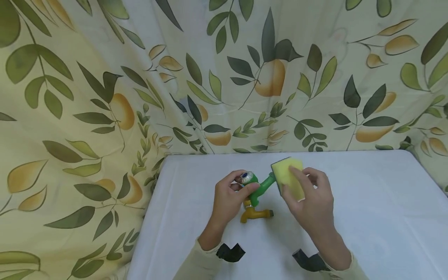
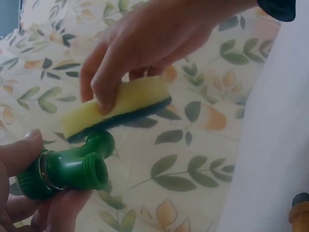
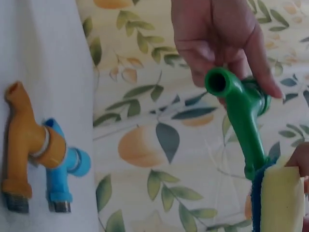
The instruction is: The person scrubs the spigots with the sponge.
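My left hand grips a green plastic tap by its round knob end, lifted above the table. Between the thumb and fingers of my right hand is a yellow sponge with a dark scouring side. That dark side touches the end of the tap's long pipe, as the right wrist view shows. The tap's open spout points away from the knob. Lying below the hands is an orange-yellow tap. Beside it, a blue tap shows in the right wrist view, mostly hidden by my left hand in the head view.
A white-covered table lies under the hands. Behind it and to the left hangs a curtain printed with leaves and fruit. Black straps show at both wrists, over light sleeves.
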`<state>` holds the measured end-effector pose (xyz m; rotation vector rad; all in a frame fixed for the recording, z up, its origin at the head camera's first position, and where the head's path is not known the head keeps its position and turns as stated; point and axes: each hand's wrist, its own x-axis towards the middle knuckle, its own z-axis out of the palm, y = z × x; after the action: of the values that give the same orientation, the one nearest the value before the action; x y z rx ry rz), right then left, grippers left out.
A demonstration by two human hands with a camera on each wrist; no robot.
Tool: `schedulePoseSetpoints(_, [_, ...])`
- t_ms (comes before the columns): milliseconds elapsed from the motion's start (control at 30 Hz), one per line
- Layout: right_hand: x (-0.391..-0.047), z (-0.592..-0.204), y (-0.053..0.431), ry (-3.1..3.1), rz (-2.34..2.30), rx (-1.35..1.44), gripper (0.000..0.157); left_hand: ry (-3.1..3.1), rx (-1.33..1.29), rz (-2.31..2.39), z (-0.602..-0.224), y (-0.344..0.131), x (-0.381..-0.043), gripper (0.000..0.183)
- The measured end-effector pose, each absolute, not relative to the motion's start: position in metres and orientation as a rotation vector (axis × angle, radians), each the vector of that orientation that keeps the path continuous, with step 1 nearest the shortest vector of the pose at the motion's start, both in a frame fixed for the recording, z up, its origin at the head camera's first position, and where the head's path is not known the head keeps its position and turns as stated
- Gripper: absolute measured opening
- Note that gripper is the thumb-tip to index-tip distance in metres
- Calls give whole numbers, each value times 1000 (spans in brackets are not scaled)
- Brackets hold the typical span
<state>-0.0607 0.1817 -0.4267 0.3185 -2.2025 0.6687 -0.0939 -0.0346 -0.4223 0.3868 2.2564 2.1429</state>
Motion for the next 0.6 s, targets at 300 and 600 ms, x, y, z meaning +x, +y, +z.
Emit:
schedulePoseSetpoints(300, [-63,-427,183,-2163,664,369,48,2170,308,2157,-421,-35,-97,37])
schedulePoseSetpoints(600, [-62,-428,181,-2122,690,520,48,1903,238,2255,-430,-34,-106,40])
